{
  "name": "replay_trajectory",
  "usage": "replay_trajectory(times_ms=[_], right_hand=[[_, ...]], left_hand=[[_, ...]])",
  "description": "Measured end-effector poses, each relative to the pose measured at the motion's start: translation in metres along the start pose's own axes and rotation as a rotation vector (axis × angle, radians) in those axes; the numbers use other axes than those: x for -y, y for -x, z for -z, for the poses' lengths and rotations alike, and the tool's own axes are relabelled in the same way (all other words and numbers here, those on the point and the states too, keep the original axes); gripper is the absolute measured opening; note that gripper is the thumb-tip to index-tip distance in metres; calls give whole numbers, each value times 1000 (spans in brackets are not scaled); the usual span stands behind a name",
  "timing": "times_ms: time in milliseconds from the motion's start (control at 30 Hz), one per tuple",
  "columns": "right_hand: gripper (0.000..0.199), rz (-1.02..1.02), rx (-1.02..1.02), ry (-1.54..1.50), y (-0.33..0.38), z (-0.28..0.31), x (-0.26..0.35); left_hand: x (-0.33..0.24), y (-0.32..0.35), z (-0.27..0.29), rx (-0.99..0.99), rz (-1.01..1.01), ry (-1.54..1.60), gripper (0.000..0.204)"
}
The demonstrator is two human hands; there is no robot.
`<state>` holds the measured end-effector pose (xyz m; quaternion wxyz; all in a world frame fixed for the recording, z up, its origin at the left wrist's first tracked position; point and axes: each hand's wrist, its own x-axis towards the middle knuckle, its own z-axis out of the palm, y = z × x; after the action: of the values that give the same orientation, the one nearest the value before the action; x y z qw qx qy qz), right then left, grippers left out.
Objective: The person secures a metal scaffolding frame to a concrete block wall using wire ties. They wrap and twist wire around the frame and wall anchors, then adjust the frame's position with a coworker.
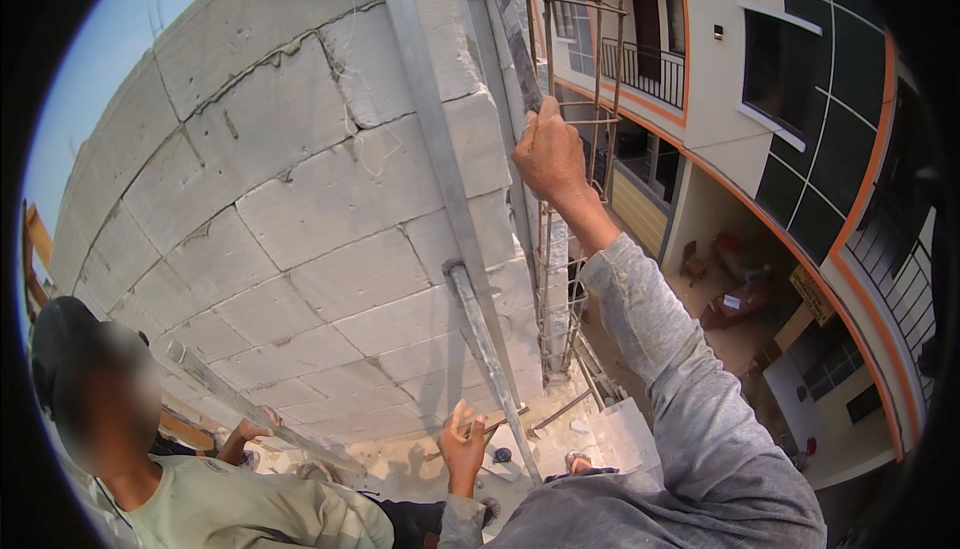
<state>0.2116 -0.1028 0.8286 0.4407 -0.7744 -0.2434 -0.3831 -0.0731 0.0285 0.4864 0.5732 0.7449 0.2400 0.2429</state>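
Observation:
My right hand (553, 154) is raised beside the end of the block wall (300, 179). Its fingers are closed round the lower end of a long, dark, flat strip (518, 49) that runs upward. Just past it stands a cage of tied rebar (600, 69). My left hand (463, 444) is low, in front of my body, with its fingers apart and bent, and nothing shows in it. Near it a round grey pole (480, 324) slants down to the floor. A thin brown rod (508, 419) lies behind its fingers.
A flat metal bar (430, 99) stands against the wall. At left a co-worker in a cap and light shirt (250, 504) has a hand (250, 431) by a long grey beam (255, 404). Beyond the rebar, right, the ground lies far below, before a building (720, 129) with orange trim.

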Motion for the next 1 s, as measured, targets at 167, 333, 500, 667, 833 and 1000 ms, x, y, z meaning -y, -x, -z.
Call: replay_trajectory(times_ms=[167, 333, 500, 667, 833, 1000], right_hand=[[30, -152, 240, 14, -14, 15, -12], [28, -16, -99, -37, -59, 37, 26], [20, -88, 220, 140, -61, 0, 17], [19, -224, 379, -10, -56, 17, 5], [29, 81, -232, -1, -72, 37, 36], [24, -105, 363, 243, -41, 4, 18]], left_hand=[[17, 24, 18, -15, -68, -80, 51], [36, 31, 31, -24, -8, -129, 49], [48, 27, 37, -92, -10, -163, 49], [57, 36, 35, -105, 27, -99, 47], [66, 40, 35, -47, 83, -93, 49], [72, 40, 27, -48, -18, -64, 49]])
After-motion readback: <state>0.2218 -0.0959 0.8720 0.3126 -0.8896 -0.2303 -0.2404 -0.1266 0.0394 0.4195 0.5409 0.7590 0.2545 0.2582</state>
